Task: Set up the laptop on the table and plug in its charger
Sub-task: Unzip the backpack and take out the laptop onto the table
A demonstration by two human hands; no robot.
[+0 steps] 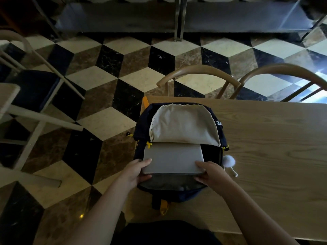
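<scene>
A closed silver laptop (172,156) sticks partway out of an open dark-blue backpack (177,190) that lies at the left end of the wooden table (265,147). The backpack's beige-lined flap (182,124) is folded back, away from me. My left hand (137,171) grips the laptop's near left corner, thumb on top. My right hand (210,172) grips its near right corner, thumb on top as well. No charger is visible.
A white pom-pom charm (229,160) hangs off the backpack's right side onto the table. Two wooden chairs (198,71) stand tucked in at the far side. Another chair with a dark seat (33,91) stands on the checkered floor to the left.
</scene>
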